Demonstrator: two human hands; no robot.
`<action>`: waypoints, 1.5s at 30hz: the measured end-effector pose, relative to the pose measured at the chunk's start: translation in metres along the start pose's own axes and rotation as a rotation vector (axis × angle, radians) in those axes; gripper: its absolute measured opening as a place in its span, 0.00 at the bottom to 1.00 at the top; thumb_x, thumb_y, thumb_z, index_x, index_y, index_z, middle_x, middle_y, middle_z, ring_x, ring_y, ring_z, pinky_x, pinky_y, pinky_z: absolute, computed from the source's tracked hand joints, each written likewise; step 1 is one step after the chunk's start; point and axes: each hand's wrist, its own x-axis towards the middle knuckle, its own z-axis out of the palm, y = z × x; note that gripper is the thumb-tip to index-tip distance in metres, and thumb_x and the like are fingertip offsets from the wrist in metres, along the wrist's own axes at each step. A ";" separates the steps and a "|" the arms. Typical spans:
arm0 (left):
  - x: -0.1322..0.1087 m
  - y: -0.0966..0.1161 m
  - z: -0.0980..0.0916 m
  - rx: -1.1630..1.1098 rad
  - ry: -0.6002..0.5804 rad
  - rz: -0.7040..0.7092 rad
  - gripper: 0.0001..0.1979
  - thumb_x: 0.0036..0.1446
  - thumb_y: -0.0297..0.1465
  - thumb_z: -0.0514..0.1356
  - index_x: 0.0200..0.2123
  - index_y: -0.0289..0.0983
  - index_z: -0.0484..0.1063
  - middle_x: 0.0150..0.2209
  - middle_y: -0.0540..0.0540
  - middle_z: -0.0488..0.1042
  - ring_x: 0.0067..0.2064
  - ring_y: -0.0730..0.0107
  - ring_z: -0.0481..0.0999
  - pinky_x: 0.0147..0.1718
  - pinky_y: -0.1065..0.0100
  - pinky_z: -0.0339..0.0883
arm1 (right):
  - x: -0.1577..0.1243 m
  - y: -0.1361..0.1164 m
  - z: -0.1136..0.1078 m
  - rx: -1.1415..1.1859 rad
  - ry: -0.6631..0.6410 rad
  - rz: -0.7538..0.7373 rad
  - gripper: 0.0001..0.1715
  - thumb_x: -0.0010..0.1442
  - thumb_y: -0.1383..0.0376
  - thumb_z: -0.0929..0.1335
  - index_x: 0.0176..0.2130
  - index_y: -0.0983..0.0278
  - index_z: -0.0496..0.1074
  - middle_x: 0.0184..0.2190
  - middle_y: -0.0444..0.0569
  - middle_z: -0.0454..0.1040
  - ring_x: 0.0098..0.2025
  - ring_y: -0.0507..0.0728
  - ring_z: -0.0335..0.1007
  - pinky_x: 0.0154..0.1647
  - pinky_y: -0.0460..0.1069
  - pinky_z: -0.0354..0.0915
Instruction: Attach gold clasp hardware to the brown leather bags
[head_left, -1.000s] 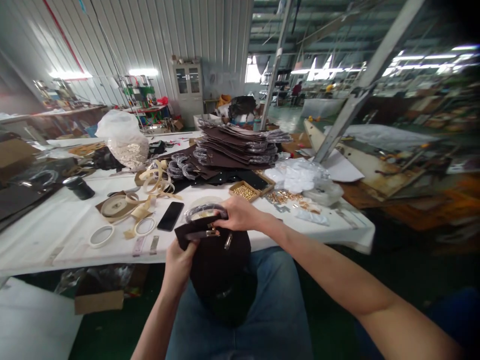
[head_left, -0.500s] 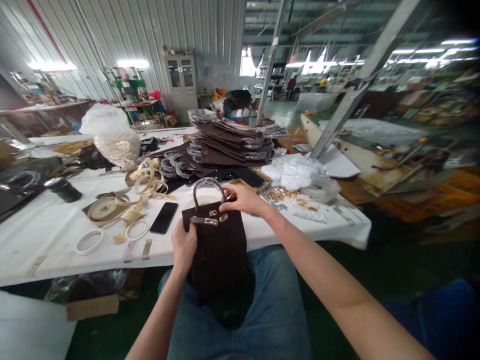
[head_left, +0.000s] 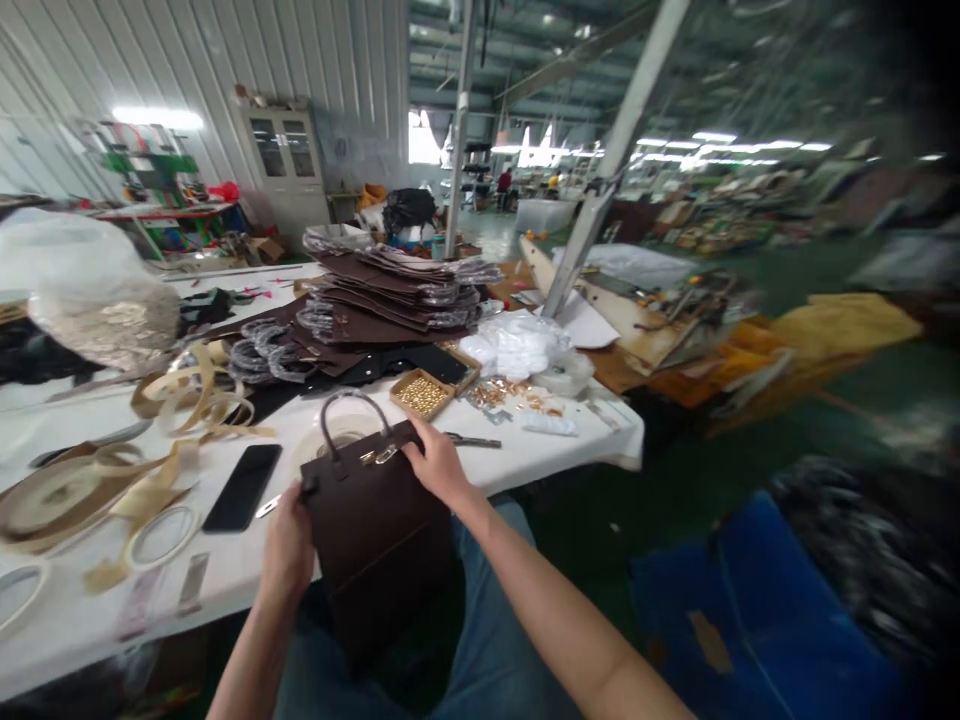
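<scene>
Phone (head_left: 242, 488) lay left of left hand (head_left: 289, 545), which gripped dark bag (head_left: 382, 540) over lap (head_left: 487, 610), long axis near upright, leaning left, handle (head_left: 351, 393) up, while right hand (head_left: 439, 462) pinched its top-right corner, gold-stud box (head_left: 421, 393) just beyond.

You get a dim view, with a tube light (head_left: 157, 118) glaring at ten o'clock, a window (head_left: 422, 143) blown out near twelve, a blackened corner at two, smeared blur toward three, and the bag (head_left: 379, 530) sinking into shadow near seven.
</scene>
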 end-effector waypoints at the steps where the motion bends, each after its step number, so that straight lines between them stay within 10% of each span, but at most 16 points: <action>1: 0.003 0.000 -0.001 0.046 0.010 0.006 0.19 0.68 0.46 0.61 0.41 0.38 0.84 0.36 0.43 0.83 0.46 0.49 0.84 0.52 0.54 0.79 | 0.001 0.004 0.003 0.038 0.009 0.066 0.31 0.76 0.57 0.71 0.73 0.59 0.75 0.62 0.57 0.85 0.67 0.68 0.79 0.73 0.62 0.71; 6: 0.007 -0.007 0.001 0.206 0.005 -0.004 0.18 0.55 0.48 0.74 0.34 0.39 0.81 0.28 0.42 0.78 0.52 0.32 0.83 0.50 0.48 0.81 | 0.007 0.015 0.014 0.137 0.098 0.266 0.30 0.78 0.47 0.70 0.67 0.61 0.80 0.53 0.57 0.88 0.50 0.67 0.84 0.58 0.57 0.76; 22: 0.011 -0.048 0.019 -0.043 -0.044 -0.256 0.17 0.60 0.41 0.76 0.43 0.34 0.85 0.32 0.42 0.86 0.43 0.44 0.89 0.46 0.50 0.87 | 0.011 0.052 -0.042 0.336 -0.160 0.389 0.29 0.65 0.46 0.80 0.54 0.64 0.87 0.42 0.52 0.89 0.39 0.63 0.85 0.41 0.54 0.79; 25: 0.012 -0.053 0.014 -0.113 -0.025 -0.240 0.17 0.62 0.40 0.75 0.47 0.33 0.85 0.35 0.41 0.88 0.44 0.46 0.90 0.50 0.48 0.86 | 0.020 0.038 -0.081 0.054 -0.189 0.296 0.28 0.64 0.50 0.83 0.57 0.63 0.88 0.48 0.54 0.90 0.45 0.62 0.86 0.48 0.52 0.78; 28: 0.012 -0.056 0.010 -0.247 0.005 -0.255 0.20 0.64 0.45 0.73 0.47 0.34 0.85 0.40 0.40 0.89 0.45 0.51 0.89 0.53 0.52 0.84 | 0.037 0.033 -0.147 -0.422 0.138 0.338 0.16 0.73 0.56 0.76 0.53 0.62 0.89 0.52 0.58 0.89 0.51 0.62 0.83 0.54 0.52 0.73; 31: 0.017 -0.058 0.010 -0.244 0.033 -0.117 0.27 0.65 0.53 0.70 0.48 0.34 0.84 0.46 0.40 0.89 0.46 0.55 0.86 0.53 0.57 0.80 | 0.056 0.065 -0.199 -0.558 0.230 0.498 0.12 0.69 0.63 0.77 0.44 0.70 0.89 0.50 0.75 0.86 0.50 0.69 0.81 0.51 0.59 0.68; 33: 0.019 -0.060 0.009 -0.166 0.018 -0.069 0.29 0.65 0.57 0.70 0.43 0.34 0.84 0.43 0.40 0.87 0.44 0.57 0.83 0.49 0.60 0.77 | 0.062 0.098 -0.213 -0.820 0.062 0.670 0.13 0.66 0.57 0.80 0.40 0.65 0.90 0.47 0.72 0.87 0.44 0.68 0.80 0.43 0.59 0.65; 38: 0.012 -0.060 0.001 0.010 -0.028 0.095 0.31 0.73 0.58 0.63 0.35 0.35 0.80 0.35 0.44 0.80 0.40 0.62 0.74 0.42 0.63 0.67 | 0.059 0.162 -0.215 -0.970 0.063 0.665 0.18 0.65 0.49 0.80 0.48 0.56 0.92 0.50 0.71 0.87 0.40 0.69 0.80 0.39 0.63 0.63; 45: 0.009 -0.060 -0.006 0.156 -0.032 0.211 0.33 0.77 0.59 0.57 0.28 0.40 0.68 0.29 0.50 0.68 0.35 0.66 0.65 0.35 0.64 0.57 | 0.081 0.200 -0.220 -0.945 0.195 0.783 0.22 0.44 0.48 0.89 0.34 0.55 0.90 0.48 0.74 0.87 0.45 0.76 0.81 0.45 0.67 0.67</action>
